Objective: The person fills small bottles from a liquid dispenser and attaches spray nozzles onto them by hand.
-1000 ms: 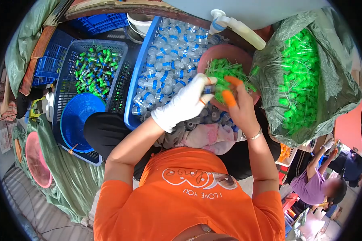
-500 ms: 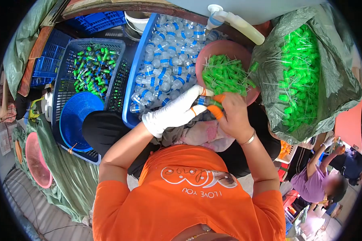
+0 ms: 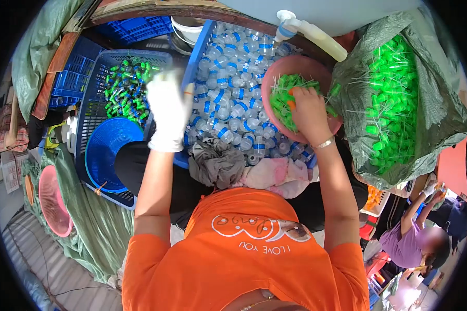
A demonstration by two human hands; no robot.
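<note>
On the orange short-sleeved T-shirt (image 3: 213, 274), white capitals read "I LOVE YOU", upside down in this view; the looser script beside them is hard to make out. Blue bands circle the small clear plastic bottles (image 3: 228, 93) heaped in the long blue plastic tub (image 3: 196, 57), but any print on them is too small to read.

The right forearm reaches straight ahead, a thin metal bracelet (image 3: 325, 142) at its wrist. The right hand (image 3: 311, 111), palm down with orange covers on its fingers, dips into the round pink plastic bowl (image 3: 306, 65) at the tub's right end. Its grip is curled among the bright green plastic caps with thin pale stems (image 3: 283, 98) lying there — whether it pinches one, I cannot tell.

The left arm also extends forward, farther left. The left hand, in a white glove (image 3: 168, 106), is blurred between the tub's left wall and the dark blue slatted basket (image 3: 91, 93); whether its grip is open or closed cannot be told. Small dark bottles with green caps (image 3: 124, 88) fill the basket's far part — a round blue plastic strainer (image 3: 111, 150) sits at its near end.
</note>
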